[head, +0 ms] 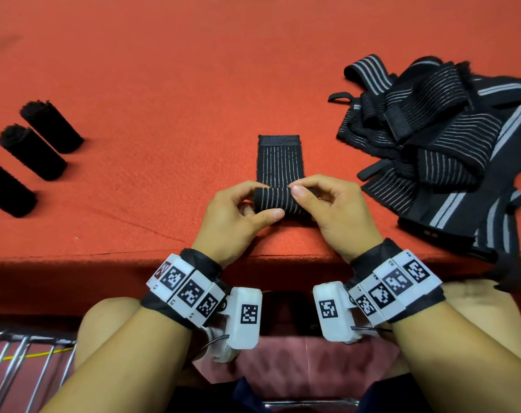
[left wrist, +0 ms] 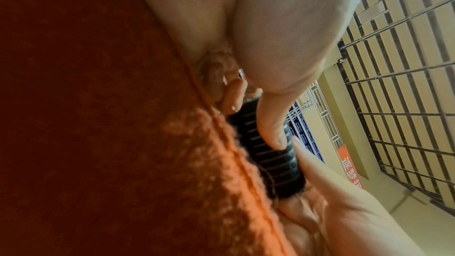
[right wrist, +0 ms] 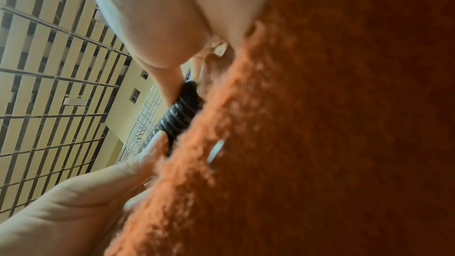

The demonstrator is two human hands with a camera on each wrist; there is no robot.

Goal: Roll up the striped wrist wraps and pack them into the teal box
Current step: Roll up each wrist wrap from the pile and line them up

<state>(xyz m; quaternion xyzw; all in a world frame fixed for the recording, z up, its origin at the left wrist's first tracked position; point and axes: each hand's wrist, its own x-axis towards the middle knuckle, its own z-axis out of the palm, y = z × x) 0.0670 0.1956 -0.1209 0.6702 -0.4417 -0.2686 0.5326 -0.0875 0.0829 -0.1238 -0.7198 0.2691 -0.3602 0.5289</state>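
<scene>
A black wrist wrap with thin grey stripes (head: 280, 162) lies on the red felt table near its front edge. Its near part is rolled into a short cylinder (head: 275, 201), and the flat tail with a black hook patch runs away from me. My left hand (head: 238, 210) pinches the roll's left end between thumb and curled fingers. My right hand (head: 325, 204) pinches its right end the same way. The wrist views show the striped roll (left wrist: 270, 155) (right wrist: 178, 118) held between the thumbs and fingers of both hands. No teal box is in view.
Three rolled black wraps (head: 52, 126) (head: 32, 152) (head: 6, 189) lie in a slanted row at the far left. A heap of loose striped wraps (head: 432, 135) covers the right side, some hanging over the table edge (head: 119, 257). A metal rack (head: 23, 362) stands below left.
</scene>
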